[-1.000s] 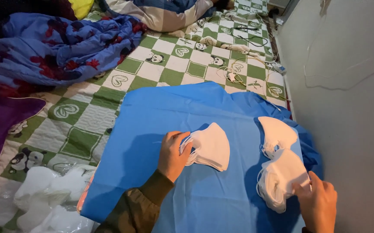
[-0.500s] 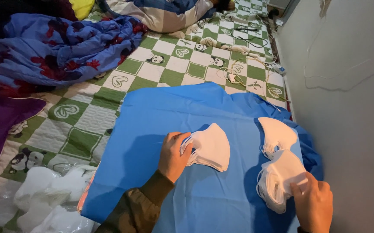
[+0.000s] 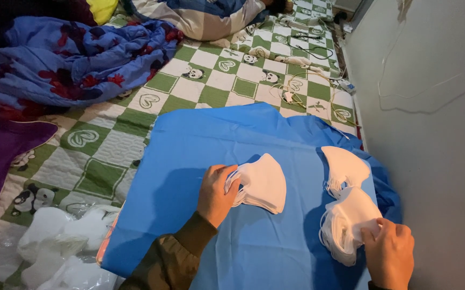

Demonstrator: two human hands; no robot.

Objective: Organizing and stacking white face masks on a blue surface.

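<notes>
At the far left, at about 8 o'clock in the head view, a heap of clear plastic bags [image 3: 55, 252] lies on the green-and-white checked quilt [image 3: 136, 139], close to the work but off the working surface, likely kept within reach. At 10 o'clock a rumpled blue floral blanket [image 3: 77, 59] is pushed aside, leaving the middle of the bed open.

A blue cloth sheet [image 3: 232, 145] is spread flat over the quilt, seemingly so the white pieces rest on a clean surface rather than on the bedding.

Near the centre, the left hand [image 3: 217, 194] is curled, fingers closed on the left edge of a small stack of folded white face masks [image 3: 262, 182]. The stack lies flat on the sheet, and the grip at its elastic-loop side seems meant to keep the pieces squared together.

To the right, at 3 o'clock, a single white mask [image 3: 345, 166] lies flat by itself, touching or just above the larger pile of white masks [image 3: 348, 223]; I cannot tell whether they overlap. The right hand [image 3: 389, 252], at 5 o'clock, pinches the lower right edge of that pile between thumb and fingers, mostly closed, apparently to peel or lift one piece.

Along the right edge runs a pale wall [image 3: 436, 134]; at 1 o'clock, cables [image 3: 302, 80] trail across the quilt, well apart from the masks.
</notes>
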